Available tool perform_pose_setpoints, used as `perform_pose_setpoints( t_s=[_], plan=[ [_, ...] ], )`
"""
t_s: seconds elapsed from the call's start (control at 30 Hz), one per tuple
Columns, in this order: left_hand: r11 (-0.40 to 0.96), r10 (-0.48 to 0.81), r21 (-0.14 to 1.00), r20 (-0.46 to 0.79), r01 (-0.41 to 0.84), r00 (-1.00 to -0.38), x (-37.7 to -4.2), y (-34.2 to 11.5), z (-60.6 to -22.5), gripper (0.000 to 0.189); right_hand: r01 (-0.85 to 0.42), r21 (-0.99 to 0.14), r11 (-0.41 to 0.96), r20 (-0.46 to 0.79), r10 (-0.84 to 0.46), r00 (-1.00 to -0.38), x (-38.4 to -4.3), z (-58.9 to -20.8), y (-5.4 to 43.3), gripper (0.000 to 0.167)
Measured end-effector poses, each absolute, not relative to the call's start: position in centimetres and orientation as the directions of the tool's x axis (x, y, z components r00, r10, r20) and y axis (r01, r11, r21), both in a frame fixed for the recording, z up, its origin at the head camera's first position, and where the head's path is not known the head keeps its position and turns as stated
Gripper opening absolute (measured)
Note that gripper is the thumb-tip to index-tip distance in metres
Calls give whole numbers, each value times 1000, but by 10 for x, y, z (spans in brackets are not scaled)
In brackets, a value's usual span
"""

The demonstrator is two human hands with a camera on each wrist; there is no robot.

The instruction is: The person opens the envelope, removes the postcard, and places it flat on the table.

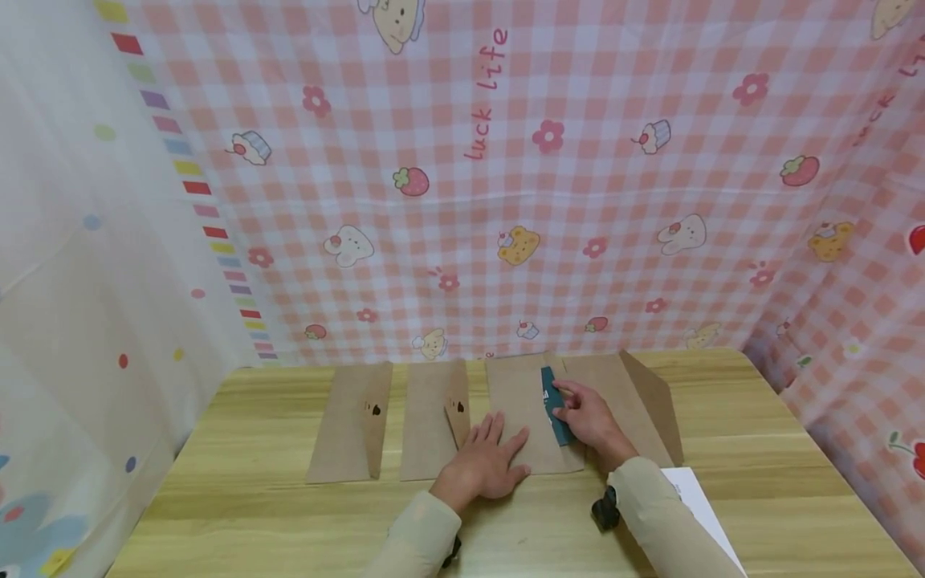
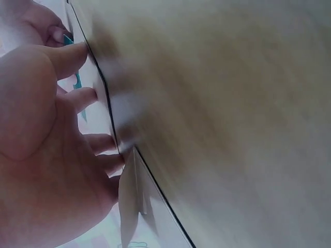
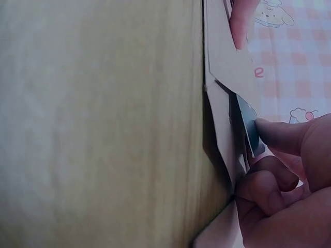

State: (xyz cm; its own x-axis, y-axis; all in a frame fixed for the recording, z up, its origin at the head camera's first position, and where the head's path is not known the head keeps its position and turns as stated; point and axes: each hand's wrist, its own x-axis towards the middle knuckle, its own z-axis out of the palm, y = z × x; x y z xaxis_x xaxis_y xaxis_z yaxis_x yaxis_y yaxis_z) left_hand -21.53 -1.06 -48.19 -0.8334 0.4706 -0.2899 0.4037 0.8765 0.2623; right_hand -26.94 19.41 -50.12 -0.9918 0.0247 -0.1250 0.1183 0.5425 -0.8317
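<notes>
A brown kraft paper envelope point(image 1: 516, 413) lies flat in front of me, its opening facing right. Out of that opening sticks a strip of a dark green card point(image 1: 556, 405) with white print; the rest of it is hidden by the envelope. My right hand point(image 1: 587, 413) pinches the card's outer edge between thumb and fingers, as the right wrist view shows on the green card point(image 3: 248, 126). With fingers spread, my left hand point(image 1: 484, 466) rests on the envelope's lower left part.
Two more envelopes lie to the left, one at the far left point(image 1: 343, 421) and one beside it point(image 1: 429, 417), their flaps bearing a dark mark. Another envelope point(image 1: 607, 393) with its flap unfolded lies to the right. A white sheet point(image 1: 697, 506) is partly under my right sleeve.
</notes>
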Motion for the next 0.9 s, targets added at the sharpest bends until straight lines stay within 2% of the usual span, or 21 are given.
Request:
perform_pose_setpoints(
  t_s=[0.37,0.9],
  plan=[
    [886,460,213,-290,412,-839,-215,-9,-481,60,135,-825,549,-147,23,-989,-269,-499,196,49],
    [884,463,224,-292,411,-837,-215,-10,-481,59,152,-827,541,-172,14,-985,-268,-497,196,51]
  ],
)
